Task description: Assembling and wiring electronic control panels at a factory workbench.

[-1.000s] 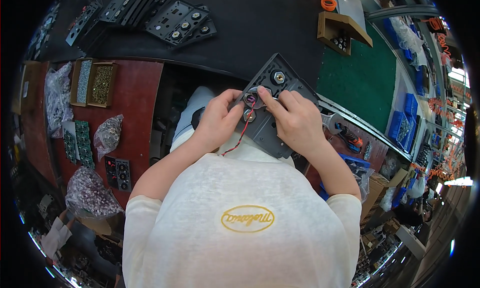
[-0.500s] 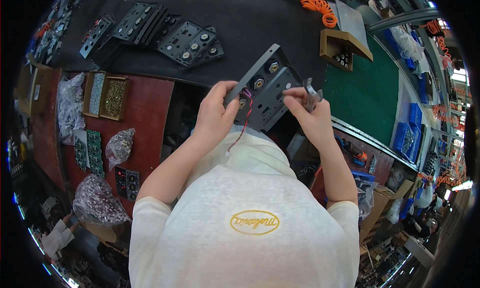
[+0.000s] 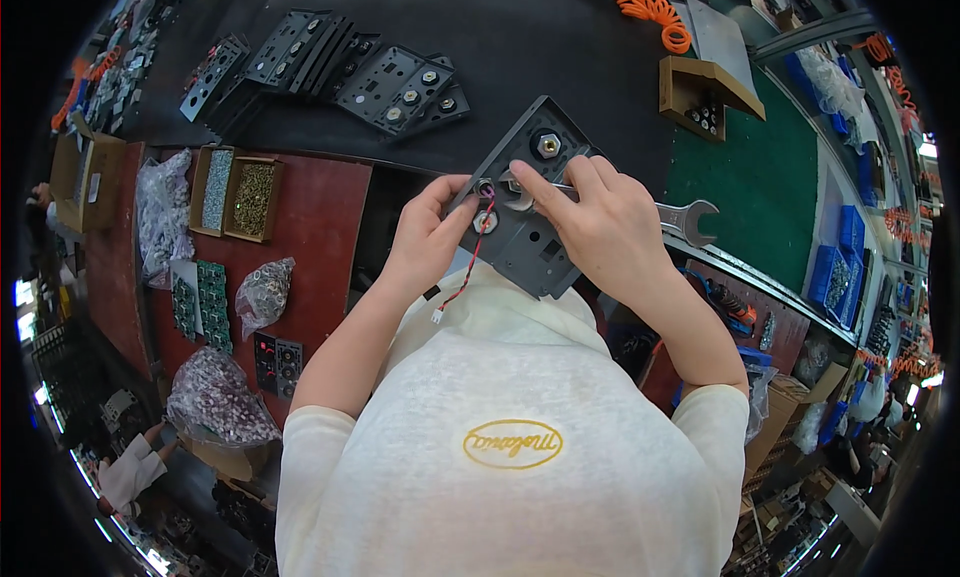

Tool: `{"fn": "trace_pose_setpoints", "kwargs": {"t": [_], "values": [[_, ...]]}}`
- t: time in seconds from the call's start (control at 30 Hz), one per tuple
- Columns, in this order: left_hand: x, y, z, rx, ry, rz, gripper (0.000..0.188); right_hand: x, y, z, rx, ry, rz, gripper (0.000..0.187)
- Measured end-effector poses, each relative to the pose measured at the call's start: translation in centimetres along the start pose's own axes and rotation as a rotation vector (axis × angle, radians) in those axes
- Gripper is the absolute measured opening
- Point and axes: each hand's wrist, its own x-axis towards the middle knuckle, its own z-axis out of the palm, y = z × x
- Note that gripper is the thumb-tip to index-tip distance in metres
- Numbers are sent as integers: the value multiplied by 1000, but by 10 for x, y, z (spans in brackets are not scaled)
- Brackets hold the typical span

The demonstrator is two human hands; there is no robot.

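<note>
Just off the dark surface's [image 3: 560, 57] near edge, the left hand's [image 3: 420, 235] fingers pinch the grey metal panel [image 3: 528, 255] while the right hand's [image 3: 608, 222] hold an open-ended wrench [image 3: 678, 219], seemingly for nut-turning, which calls for seating it squarely.

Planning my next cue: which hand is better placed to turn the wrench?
Right, most likely: the right hand grips the wrench, one end over the dark metal panel. The left hand holds the panel's left edge.
</note>
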Motion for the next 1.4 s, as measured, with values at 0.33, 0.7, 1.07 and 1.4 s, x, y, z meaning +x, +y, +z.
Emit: {"fn": "trace_pose_setpoints", "kwargs": {"t": [0.33, 0.7, 1.07, 1.4], "values": [[-1, 3, 7, 11, 86, 83, 20, 5, -18, 15, -9, -19, 82, 52], [1, -2, 11, -46, 88, 138, 19, 10, -24, 14, 32, -45, 90, 55], [4, -4, -1, -71, 42, 10, 21, 20, -17, 0, -107, -105, 27, 54], [9, -6, 0, -82, 6, -9, 23, 22, -7, -2, -27, -162, 3, 56]]}}
